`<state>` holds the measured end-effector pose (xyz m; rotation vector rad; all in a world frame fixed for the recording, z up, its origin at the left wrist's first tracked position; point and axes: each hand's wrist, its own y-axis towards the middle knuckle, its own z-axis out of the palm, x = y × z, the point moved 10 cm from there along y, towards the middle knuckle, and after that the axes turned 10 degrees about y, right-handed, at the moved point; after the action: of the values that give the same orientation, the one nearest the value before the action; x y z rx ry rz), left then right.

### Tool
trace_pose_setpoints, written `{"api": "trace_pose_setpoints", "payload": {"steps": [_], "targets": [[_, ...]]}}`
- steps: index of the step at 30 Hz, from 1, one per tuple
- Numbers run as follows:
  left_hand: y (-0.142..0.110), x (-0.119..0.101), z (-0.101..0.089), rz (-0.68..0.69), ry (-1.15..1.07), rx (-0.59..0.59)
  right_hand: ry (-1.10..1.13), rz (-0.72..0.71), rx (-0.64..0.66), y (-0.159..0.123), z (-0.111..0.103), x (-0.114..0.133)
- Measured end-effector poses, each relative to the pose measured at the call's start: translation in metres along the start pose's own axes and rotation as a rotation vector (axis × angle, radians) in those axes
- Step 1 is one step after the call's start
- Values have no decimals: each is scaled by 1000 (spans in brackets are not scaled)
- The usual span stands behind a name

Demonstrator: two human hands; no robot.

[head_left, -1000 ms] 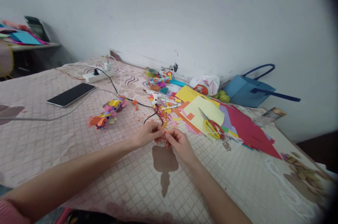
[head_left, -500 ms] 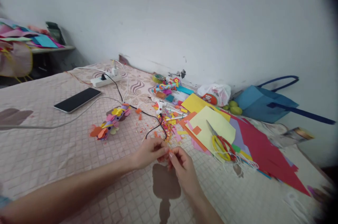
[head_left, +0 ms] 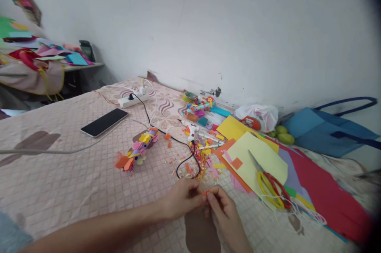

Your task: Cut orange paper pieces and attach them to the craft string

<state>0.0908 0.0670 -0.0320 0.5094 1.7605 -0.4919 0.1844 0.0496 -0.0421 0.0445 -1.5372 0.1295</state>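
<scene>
My left hand (head_left: pixel 185 197) and my right hand (head_left: pixel 222 209) meet at the bottom middle, low over the tablecloth. Between their pinched fingertips is a small orange piece (head_left: pixel 206 193), mostly hidden by the fingers; it looks like craft paper or foam. Just beyond the hands lie a loop of black cord (head_left: pixel 177 169) and colourful scraps (head_left: pixel 205 161). A white glue gun (head_left: pixel 192 130) rests behind them. To the left lies a purple roll decorated with paper flowers (head_left: pixel 139 150). Scissors with yellow and red handles (head_left: pixel 269 185) lie on sheets to the right.
A phone (head_left: pixel 104 122) and a white power strip (head_left: pixel 133 101) lie at the left. Coloured sheets (head_left: pixel 256 157), white string (head_left: pixel 309 213) and a blue bag (head_left: pixel 324 132) fill the right. Cables cross the tablecloth (head_left: pixel 74 177). A white wall stands behind.
The view has swung left, so everything sits farther right and a little lower. Both hands still pinch the orange piece; their fingers have shifted slightly around it.
</scene>
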Motion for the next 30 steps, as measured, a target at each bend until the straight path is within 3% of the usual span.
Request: {"api": "trace_pose_setpoints", "payload": {"steps": [4,8,13,21,30], "targets": [[4,7,0,-18,-49,-21,-26,-48,72,3,3,8],[5,4,2,5,-60,-8,-60,-85,34,4,-1,17],[-1,-6,-10,57,50,-132,-48,-66,53,1,3,17],[6,4,-5,-11,-208,-59,139,-62,23,-1,7,17],[2,-3,-1,-33,-228,-14,128,-60,16,-2,7,19]]}}
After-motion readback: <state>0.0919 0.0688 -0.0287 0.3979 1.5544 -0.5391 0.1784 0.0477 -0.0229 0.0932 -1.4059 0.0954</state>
